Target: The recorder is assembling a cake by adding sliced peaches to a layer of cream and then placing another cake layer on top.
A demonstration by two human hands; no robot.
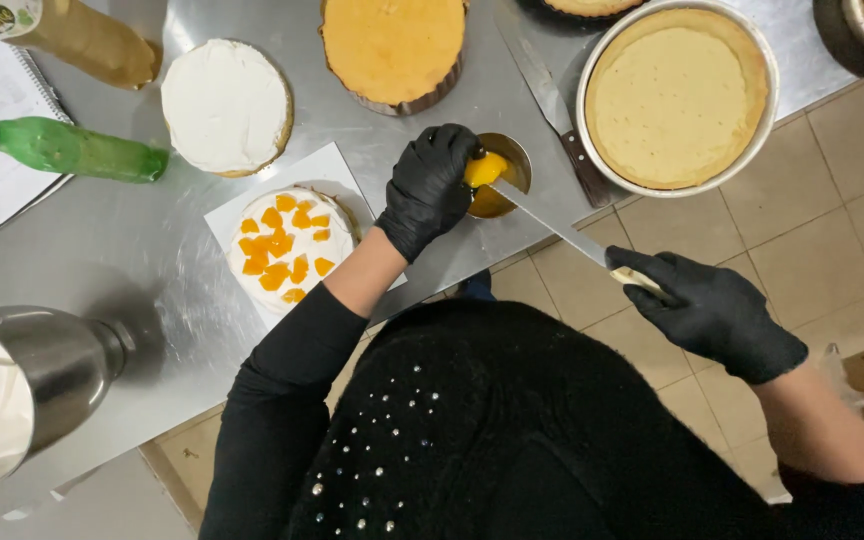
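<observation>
A yellow peach half (485, 168) sits over a small metal bowl (508, 160) at the steel table's (132, 260) edge, pinched in my black-gloved left hand (430, 186). My gloved right hand (714, 312) is closed around the pale handle of a long knife (564, 232) — its blade reaches the fruit. Just left lies a cream-topped cake with peach pieces (288, 246); a plain sponge in a round pan (676, 96) sits to the right.

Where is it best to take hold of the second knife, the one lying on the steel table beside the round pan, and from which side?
Grip the knife by its dark handle, coming from the table edge. The handle end points toward that edge, beside the pan, while the blade runs away toward the far side.
</observation>
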